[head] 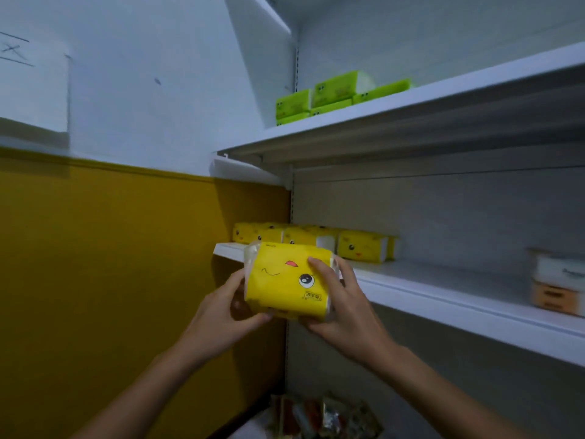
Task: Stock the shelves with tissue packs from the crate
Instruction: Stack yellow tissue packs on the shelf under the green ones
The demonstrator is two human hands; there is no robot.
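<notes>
Head cam: glossy rectangular yellow pack [286,280] btwn both hands [345,307].

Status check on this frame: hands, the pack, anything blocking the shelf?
Left hand and right hand grip yellow tissue pack. Pack at middle shelf edge, not placed. Nothing blocking.

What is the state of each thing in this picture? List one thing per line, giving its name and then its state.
Held yellow tissue pack: off the shelf, clasped in both hands, face print tilted.
Left hand: closed on the pack's left end.
Right hand: closed on the pack's right end.
Yellow packs on the middle shelf: resting in a row.
Green packs on the upper shelf: stacked.
Middle shelf: partly filled.
</notes>
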